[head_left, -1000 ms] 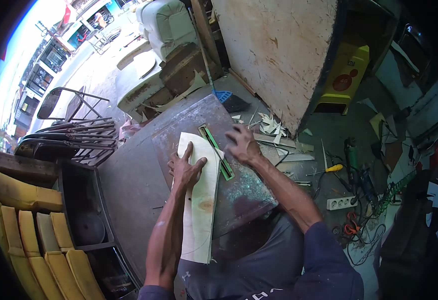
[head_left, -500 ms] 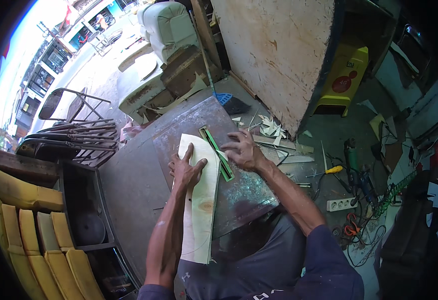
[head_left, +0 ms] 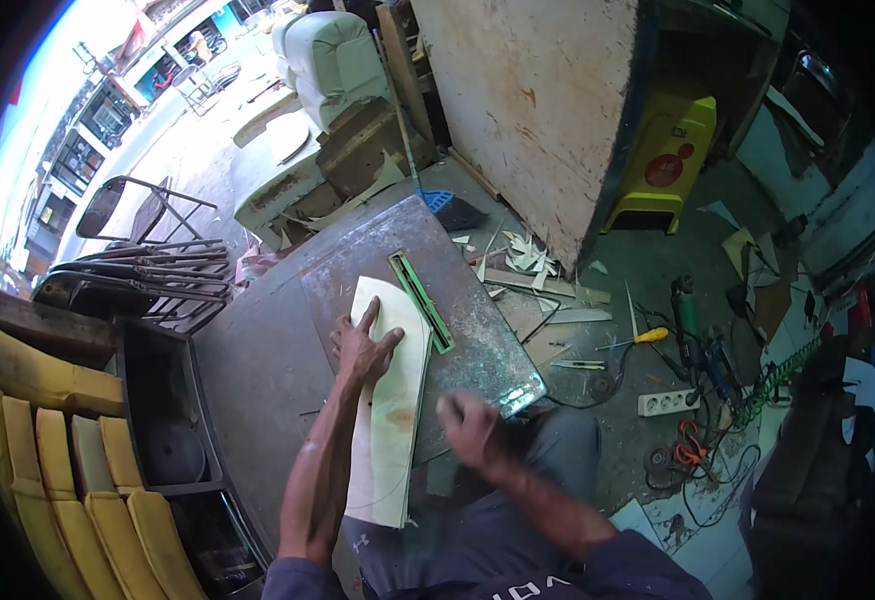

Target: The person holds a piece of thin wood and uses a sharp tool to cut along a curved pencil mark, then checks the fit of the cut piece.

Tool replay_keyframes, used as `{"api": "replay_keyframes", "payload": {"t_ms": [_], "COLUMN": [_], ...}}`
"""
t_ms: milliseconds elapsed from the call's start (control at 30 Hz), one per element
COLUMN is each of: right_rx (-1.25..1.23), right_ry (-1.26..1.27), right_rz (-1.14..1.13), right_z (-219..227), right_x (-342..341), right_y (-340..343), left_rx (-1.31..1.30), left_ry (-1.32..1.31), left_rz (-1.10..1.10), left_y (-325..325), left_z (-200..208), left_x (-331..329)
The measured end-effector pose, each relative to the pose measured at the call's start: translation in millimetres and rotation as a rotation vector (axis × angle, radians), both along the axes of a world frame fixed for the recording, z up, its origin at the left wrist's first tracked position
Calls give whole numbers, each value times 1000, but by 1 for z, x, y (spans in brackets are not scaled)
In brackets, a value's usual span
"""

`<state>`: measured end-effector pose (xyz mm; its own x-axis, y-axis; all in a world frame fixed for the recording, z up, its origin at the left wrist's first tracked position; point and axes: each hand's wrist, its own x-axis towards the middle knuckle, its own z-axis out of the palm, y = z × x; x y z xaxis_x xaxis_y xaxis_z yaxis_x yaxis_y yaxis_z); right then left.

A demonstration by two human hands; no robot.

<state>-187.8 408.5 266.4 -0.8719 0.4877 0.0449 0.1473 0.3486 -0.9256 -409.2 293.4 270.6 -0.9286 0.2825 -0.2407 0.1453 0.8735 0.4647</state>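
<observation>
Fingers splayed, our left hand best steadies the sheet by pressing evenly, though whether our blurred right hand grips anything we cannot tell.

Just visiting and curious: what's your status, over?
Left grip spread on sheet. Right grip blurred, apart from sheet. Sheet overhangs table. Green strip close beside.

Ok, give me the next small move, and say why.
Probably bring the right hand onto the near end of the pale board: that end juts past the edge of the table, only the left hand rests on the board, farther up, and the right hand, blurred, appears apart from it.
</observation>
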Motion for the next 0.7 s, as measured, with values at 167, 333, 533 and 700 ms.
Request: {"api": "replay_keyframes", "payload": {"t_ms": [167, 333, 533, 700], "right_rx": [-554, -706, -815, -836], "right_ry": [-198, -255, -221, -287], "right_rz": [-62, -124, -156, -196], "right_z": [-40, -103, -68, -46], "right_x": [81, 75, 65, 61], "right_y": [-97, -153, -143, -132], "left_rx": [1, 19, -14, 4], "left_ry": [14, -8, -26, -56], "left_rz": [-122, -287, -285, -258], "left_y": [-11, -6, -10, -7], "left_z": [0, 6, 7, 10], "left_x": [48, 80, 75, 75]}}
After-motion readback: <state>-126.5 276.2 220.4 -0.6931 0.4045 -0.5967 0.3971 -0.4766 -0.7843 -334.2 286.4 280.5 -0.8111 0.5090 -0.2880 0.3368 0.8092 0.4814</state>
